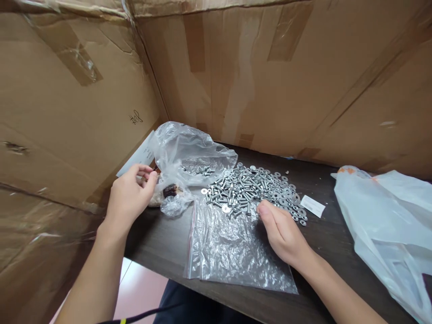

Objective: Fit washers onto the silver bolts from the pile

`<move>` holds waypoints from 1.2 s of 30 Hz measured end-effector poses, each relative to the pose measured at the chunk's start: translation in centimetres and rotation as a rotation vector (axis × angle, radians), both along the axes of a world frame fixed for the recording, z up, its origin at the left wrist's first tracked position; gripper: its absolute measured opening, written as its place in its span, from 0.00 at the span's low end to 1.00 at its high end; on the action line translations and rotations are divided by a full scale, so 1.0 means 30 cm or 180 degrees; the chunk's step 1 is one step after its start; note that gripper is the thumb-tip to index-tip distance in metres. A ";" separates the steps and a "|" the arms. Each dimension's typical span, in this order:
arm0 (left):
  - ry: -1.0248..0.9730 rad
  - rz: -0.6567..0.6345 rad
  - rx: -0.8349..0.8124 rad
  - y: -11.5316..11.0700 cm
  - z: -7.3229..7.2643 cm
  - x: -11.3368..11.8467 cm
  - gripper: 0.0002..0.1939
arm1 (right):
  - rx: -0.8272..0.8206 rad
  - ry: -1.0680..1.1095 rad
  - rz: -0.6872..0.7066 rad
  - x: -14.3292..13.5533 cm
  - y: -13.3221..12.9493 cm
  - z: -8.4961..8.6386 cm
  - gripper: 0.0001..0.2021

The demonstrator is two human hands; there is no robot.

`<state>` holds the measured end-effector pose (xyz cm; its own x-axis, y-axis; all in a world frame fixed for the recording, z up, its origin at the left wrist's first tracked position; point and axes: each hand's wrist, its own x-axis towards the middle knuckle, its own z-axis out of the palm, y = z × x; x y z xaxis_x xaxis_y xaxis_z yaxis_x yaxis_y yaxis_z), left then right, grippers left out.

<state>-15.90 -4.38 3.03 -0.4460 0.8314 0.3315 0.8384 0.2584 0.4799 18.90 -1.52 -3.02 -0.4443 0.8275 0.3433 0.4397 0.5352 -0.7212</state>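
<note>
My left hand [132,193] is at the left end of the table, fingers curled and thumb close to the index finger, beside a crumpled clear plastic bag [178,144]. Whatever it pinches is too small or hidden to name. My right hand [281,231] is closed at the near edge of a heap of metal bolts [248,186], with its fingertips turned away from view; I cannot make out what is in them. Flat washers [281,195] lie along the heap's right side. Below the heap a clear zip bag [236,252] lies flat, partly under my right hand.
Cardboard walls [270,81] stand behind and to the left of the dark table [155,243]. A white plastic bag [381,216] lies at right. A small white label [312,206] is beside the washers, and a paper sheet [140,153] leans at the left.
</note>
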 end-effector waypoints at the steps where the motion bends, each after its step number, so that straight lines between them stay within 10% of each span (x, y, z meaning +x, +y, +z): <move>1: -0.0074 -0.0059 0.0127 -0.013 0.006 0.008 0.10 | 0.0004 0.0010 0.0006 -0.001 -0.001 0.002 0.20; 8: 0.0170 -0.1752 -0.0200 -0.100 0.019 0.052 0.12 | 0.0055 0.0008 0.0015 -0.008 -0.007 0.007 0.20; 26: 0.0972 -0.1202 -0.0904 -0.052 -0.038 -0.035 0.21 | 0.0099 -0.0008 0.0025 -0.010 -0.008 0.012 0.19; 36: 0.0783 -0.1675 -0.1049 -0.054 -0.024 -0.061 0.25 | 0.0098 -0.0052 0.0034 -0.012 -0.010 0.003 0.20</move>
<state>-17.74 -6.00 2.32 0.1028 0.9927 0.0630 0.9677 -0.1145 0.2246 18.56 -1.82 -2.93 -0.4586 0.8119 0.3611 0.4455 0.5617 -0.6972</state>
